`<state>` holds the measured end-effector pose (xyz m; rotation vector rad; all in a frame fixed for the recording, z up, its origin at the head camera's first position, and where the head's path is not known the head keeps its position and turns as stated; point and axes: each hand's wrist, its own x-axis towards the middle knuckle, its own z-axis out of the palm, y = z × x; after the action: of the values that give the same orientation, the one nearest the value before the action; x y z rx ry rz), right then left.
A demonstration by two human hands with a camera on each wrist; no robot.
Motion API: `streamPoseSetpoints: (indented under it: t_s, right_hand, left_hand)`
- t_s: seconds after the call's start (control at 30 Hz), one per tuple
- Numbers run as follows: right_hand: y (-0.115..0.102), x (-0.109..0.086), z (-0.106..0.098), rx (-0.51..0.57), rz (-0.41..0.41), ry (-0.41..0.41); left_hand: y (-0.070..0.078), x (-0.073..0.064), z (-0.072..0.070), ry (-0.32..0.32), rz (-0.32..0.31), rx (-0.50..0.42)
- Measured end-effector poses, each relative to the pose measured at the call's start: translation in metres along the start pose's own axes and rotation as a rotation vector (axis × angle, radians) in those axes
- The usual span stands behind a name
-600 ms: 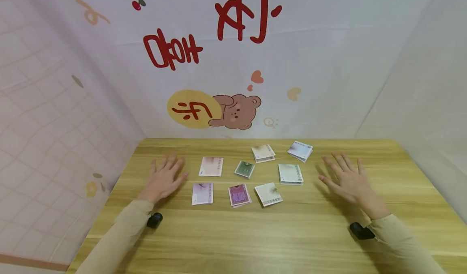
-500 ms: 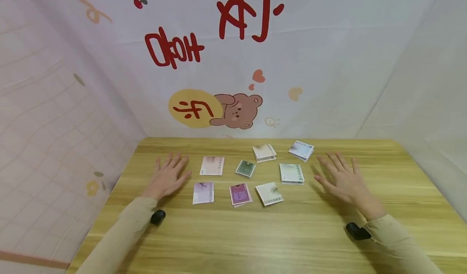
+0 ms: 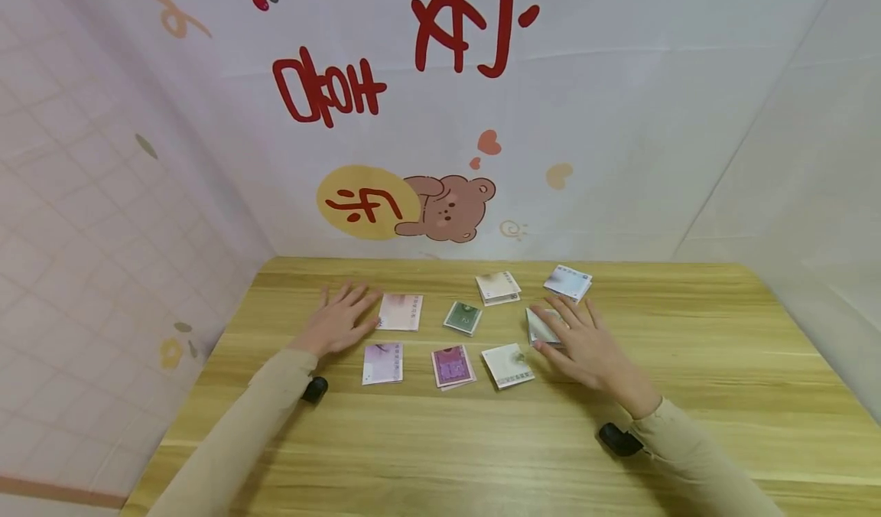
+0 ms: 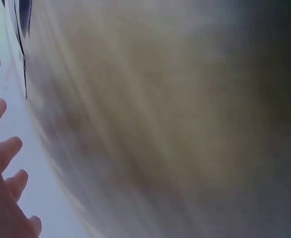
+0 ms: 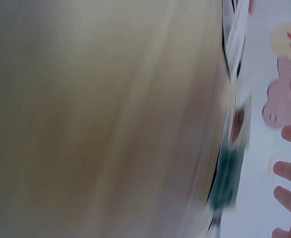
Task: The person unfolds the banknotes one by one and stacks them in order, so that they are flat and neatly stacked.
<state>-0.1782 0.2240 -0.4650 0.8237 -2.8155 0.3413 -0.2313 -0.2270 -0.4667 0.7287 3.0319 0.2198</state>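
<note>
My left hand point(image 3: 339, 323) is spread, its fingertips beside the left edge of a folded pink banknote point(image 3: 402, 313); whether they touch it I cannot tell. A folded purple banknote point(image 3: 383, 364) lies just nearer to me. Straight-fingered, my right hand point(image 3: 583, 346) reaches over a folded pale green banknote point(image 3: 539, 327) and partly hides it; contact is unclear. Beyond its fingertips lies a blue banknote point(image 3: 567, 281). Between the hands are a dark green banknote point(image 3: 463, 317), a magenta one point(image 3: 452, 367), a whitish-green one point(image 3: 508, 365) and a yellowish one point(image 3: 499, 287).
The wooden table point(image 3: 440, 448) meets a white printed cloth point(image 3: 592, 119) at its back edge, and another cloth hangs on the left. Black wrist cameras sit under both sleeves. In both wrist views the tabletop is blurred.
Both hands have moved inward. The left has come right to the pink banknote; the right has moved left, from bare table to over the pale green banknote. The banknotes lie as before.
</note>
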Motion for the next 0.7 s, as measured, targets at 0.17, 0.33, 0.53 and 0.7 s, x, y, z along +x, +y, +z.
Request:
streamPoseSetpoints:
  t_s: [0.17, 0.33, 0.53, 0.7]
  right_hand:
    - [-0.023, 0.014, 0.007, 0.03, -0.051, -0.013]
    - [-0.044, 0.025, 0.013, 0.077, -0.095, -0.031]
    - [-0.071, 0.047, 0.019, 0.129, -0.159, 0.001]
    - [-0.096, 0.071, 0.029, 0.165, -0.215, 0.002]
  left_hand:
    - [-0.003, 0.01, 0.004, -0.023, 0.021, 0.005]
    - [-0.005, 0.016, 0.006, -0.051, 0.046, 0.01]
    - [-0.005, 0.015, 0.006, -0.094, 0.064, -0.032]
    - [-0.006, 0.017, 0.008, -0.092, 0.061, -0.074]
